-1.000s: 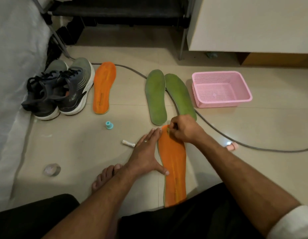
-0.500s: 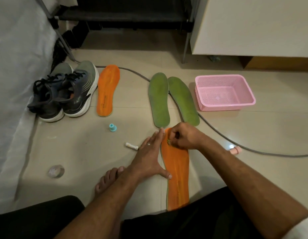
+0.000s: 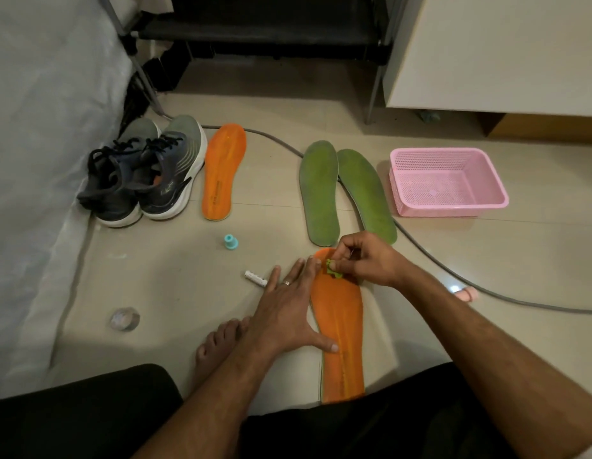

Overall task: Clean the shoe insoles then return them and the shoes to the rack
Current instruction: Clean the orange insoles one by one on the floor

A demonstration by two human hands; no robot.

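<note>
An orange insole [image 3: 341, 329] lies lengthwise on the tiled floor in front of me. My left hand [image 3: 288, 313] rests flat on the floor with its thumb and fingertips on the insole's left edge. My right hand [image 3: 364, 256] pinches a small green piece [image 3: 331, 268] at the insole's toe end. A second orange insole [image 3: 223, 170] lies farther back beside a pair of dark sneakers [image 3: 142, 173]. Two green insoles [image 3: 344, 190] lie side by side just past my hands. The dark shoe rack [image 3: 265, 31] stands at the back.
A pink mesh basket [image 3: 448, 182] sits to the right. A grey cable [image 3: 453, 276] crosses the floor under the green insoles. A teal cap [image 3: 231, 241], a small white tube [image 3: 255, 278], a tape roll [image 3: 124, 319] and a pink item [image 3: 466, 292] lie around. My bare foot [image 3: 218, 342] is near my left hand.
My right hand has lifted the small green piece slightly off the insole's toe end. The camera view shifted downward a little; my left hand stays on the insole.
</note>
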